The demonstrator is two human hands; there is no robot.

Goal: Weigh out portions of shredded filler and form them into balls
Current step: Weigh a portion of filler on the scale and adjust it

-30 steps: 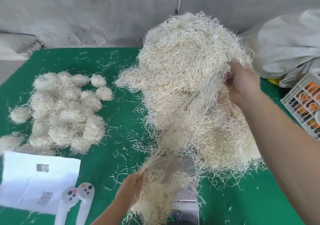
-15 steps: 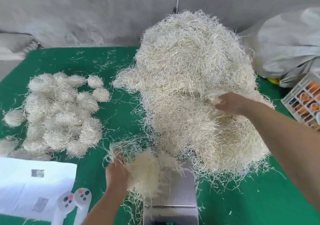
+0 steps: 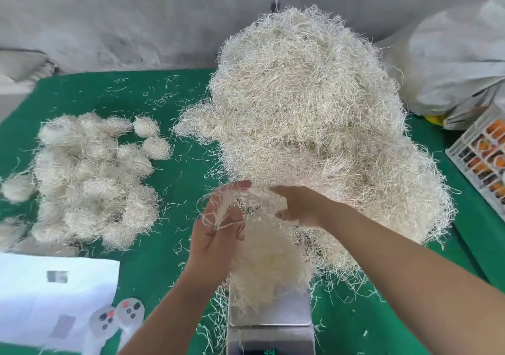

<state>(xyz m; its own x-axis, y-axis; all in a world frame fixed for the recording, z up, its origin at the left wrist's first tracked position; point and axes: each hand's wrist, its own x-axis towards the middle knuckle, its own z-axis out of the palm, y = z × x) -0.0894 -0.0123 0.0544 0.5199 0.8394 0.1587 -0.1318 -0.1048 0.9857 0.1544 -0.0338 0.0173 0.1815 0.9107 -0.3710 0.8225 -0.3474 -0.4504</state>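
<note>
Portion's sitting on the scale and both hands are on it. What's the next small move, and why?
Probably cup both hands in and gather the portion into a ball. The left hand and right hand already flank it over the scale, strands hang loose between the fingers, and finished balls lie to the left. The scale's display is too blurred to confirm the weight.

**Open lane at the middle, bulk on both flanks**

Bare green mat [image 3: 177, 191] runs from 12 to 6 o'clock between the formed balls [image 3: 90, 180] at 9 and the big filler heap [image 3: 314, 125] at 1. At 6 the scale [image 3: 270, 327] blocks; papers [image 3: 49, 294] fill 8, a crate [image 3: 481, 160] 3.
</note>
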